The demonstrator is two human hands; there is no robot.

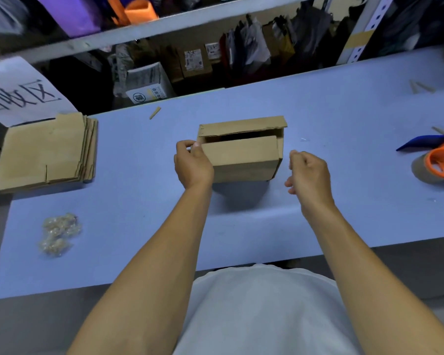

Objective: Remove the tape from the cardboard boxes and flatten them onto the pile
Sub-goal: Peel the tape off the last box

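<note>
the left hand [193, 163] pinches the box [241, 152] at its nine o'clock edge mid-table, the right hand [308, 175] hangs loosely curled, empty; better steady the box while peeling, pile [46, 152] at nine o'clock.

A packing stockroom: metal shelving [164, 24] crammed with parcels [149, 83], a tape dispenser [436, 162] on the blue worktable [318, 111].
</note>
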